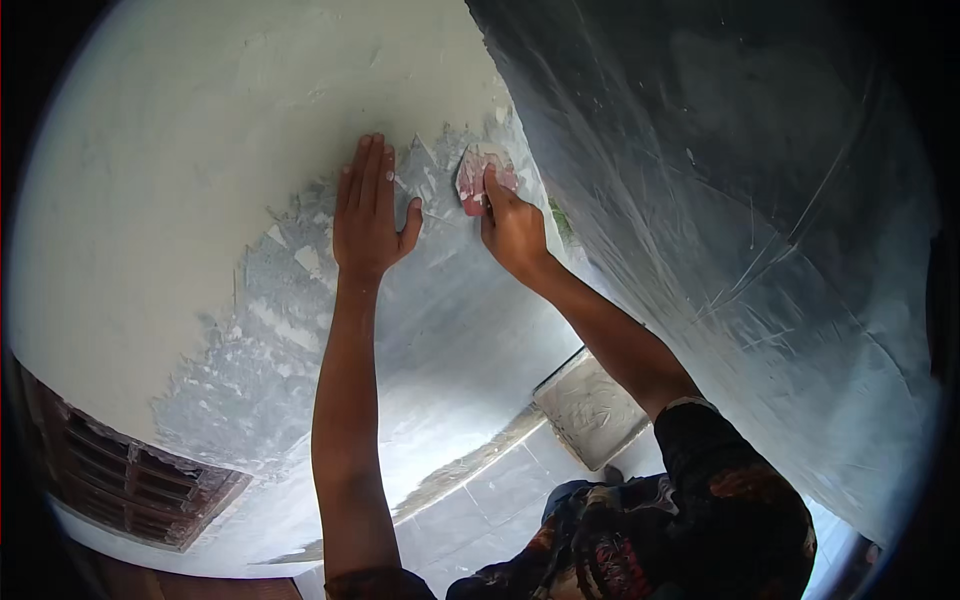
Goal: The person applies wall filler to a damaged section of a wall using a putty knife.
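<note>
A: Where are the hands right now?

B: The left hand (368,215) lies flat on the wall (150,200), fingers (370,165) stretched open and together, thumb out to the side, holding nothing. It seems to brace the body.

A: And the other one?

B: The right hand (512,228) has its fingers closed on a small pinkish sanding pad (474,178), pressing it to the wall close beside the inside corner, where the pale coat gives way to a rough grey patch (260,340).

A: So which step is this?

B: I judge it to be smoothing the wall at the ragged edge of the pale coat. Much grey remains below and to the left, so the work looks far from finished.

A: What does the next stroke call for?

B: Even pressure with the pad kept flat, probably working along the border between the two surfaces, and care near the corner where the darker adjoining wall (720,200) meets it.

A: Anything below?

B: A smeared square board (590,410) lies on the tiled floor (500,500).
</note>
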`<state>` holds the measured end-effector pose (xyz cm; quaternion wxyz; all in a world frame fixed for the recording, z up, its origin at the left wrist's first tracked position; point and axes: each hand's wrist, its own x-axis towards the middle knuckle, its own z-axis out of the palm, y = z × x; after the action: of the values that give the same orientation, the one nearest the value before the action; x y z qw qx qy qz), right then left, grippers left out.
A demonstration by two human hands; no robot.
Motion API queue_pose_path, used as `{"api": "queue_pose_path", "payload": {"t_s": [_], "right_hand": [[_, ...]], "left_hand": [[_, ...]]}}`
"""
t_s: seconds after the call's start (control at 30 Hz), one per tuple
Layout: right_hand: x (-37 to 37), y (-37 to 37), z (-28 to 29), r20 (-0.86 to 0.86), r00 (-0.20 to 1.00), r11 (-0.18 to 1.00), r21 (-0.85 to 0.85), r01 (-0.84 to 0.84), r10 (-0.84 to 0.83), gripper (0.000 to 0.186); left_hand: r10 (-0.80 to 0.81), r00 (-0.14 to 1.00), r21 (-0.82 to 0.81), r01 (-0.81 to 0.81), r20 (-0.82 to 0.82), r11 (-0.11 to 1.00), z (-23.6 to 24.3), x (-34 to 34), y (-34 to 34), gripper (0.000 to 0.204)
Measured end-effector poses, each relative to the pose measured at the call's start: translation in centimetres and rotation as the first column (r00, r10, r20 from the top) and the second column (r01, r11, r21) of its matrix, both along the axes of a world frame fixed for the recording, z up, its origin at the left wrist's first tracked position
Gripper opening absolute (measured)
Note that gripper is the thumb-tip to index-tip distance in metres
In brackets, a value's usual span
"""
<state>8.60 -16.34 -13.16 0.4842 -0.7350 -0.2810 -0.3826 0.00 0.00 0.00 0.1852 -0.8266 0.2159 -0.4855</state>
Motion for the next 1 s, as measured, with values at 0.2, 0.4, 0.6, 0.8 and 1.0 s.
{"api": "queue_pose_path", "payload": {"t_s": [0.2,0.4,0.6,0.8,1.0], "right_hand": [[-0.2,-1.1,5.3,0.126,0.992,0.97,0.243,-0.013,-0.018,0.061],[3.0,-0.3,5.3,0.057,0.987,0.988,0.056,0.144,-0.148,0.069],[-2.6,0.2,0.8,0.06,0.993,0.993,0.047,-0.108,0.105,0.065],[2.6,-2.2,8.5,0.114,0.985,0.989,0.093,0.117,-0.128,0.066],[-2.4,1.4,-0.9,-0.01,0.996,0.992,-0.088,-0.094,0.094,0.077]], "left_hand": [[0.029,0.999,0.024,-0.03,0.014,0.999,0.8,-1.1,0.6,0.061],[0.016,1.0,0.017,-0.017,0.024,1.0,0.7,-0.7,0.4,0.061],[0.038,0.999,0.026,-0.038,0.015,0.999,0.6,-0.9,1.0,0.061],[0.04,0.999,0.012,-0.04,0.021,0.999,0.4,-0.6,0.5,0.062],[0.033,0.999,0.017,-0.034,0.032,0.999,0.3,-1.0,1.0,0.061]]}}
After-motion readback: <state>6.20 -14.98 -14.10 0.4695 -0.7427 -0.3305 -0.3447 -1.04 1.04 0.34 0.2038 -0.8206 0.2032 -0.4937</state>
